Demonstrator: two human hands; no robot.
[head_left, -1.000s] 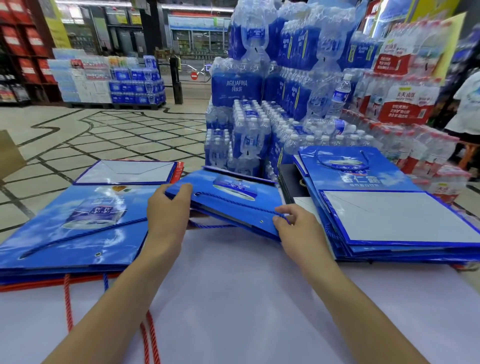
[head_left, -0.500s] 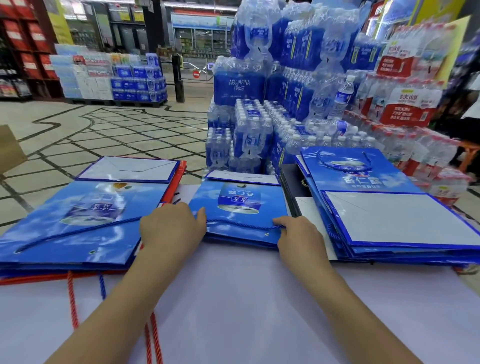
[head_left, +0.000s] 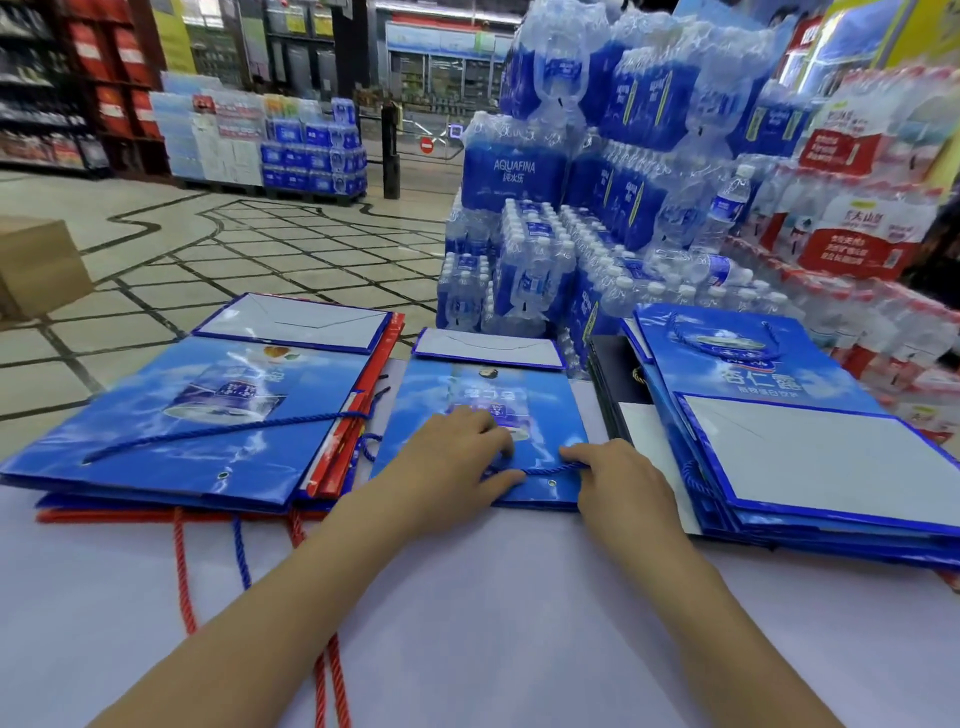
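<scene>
Nearest the camera, the counter (head_left: 467, 597) under its white cloth carried a flat-folded blue glossy paper gift bag (head_left: 431, 395), which lay at the middle of the far edge. The left hand (head_left: 447, 462) rested on the near half of that bag with bent fingers. The bag's blue twisted cord handle (head_left: 540, 472) ran in between its thumb and fingers, though whether that grip nipped the cord could not be told. The right hand (head_left: 623, 483), at the bag's near right corner, pinched the same cord between thumb and forefinger, just beyond a small metal eyelet (head_left: 551, 483). The bag looked light, stiff enough to hold its creases and slick on top, so it would likely slide on the cloth. The cord or the reinforced near rim seemed the safest hold, since the paper could crease. Its printing faced away and was too blurred to read. Left of the bag lay a stack of larger blue and red folded bags (head_left: 208, 410). To its right was a taller stack of blue bags (head_left: 805, 447) with large white Chinese characters. Beyond the bag rose shrink-wrapped packs of bottled water (head_left: 514, 169) marked "AQUAFINA". Red-labelled water packs (head_left: 852, 244) stood further right, their Chinese lettering unclear.
</scene>
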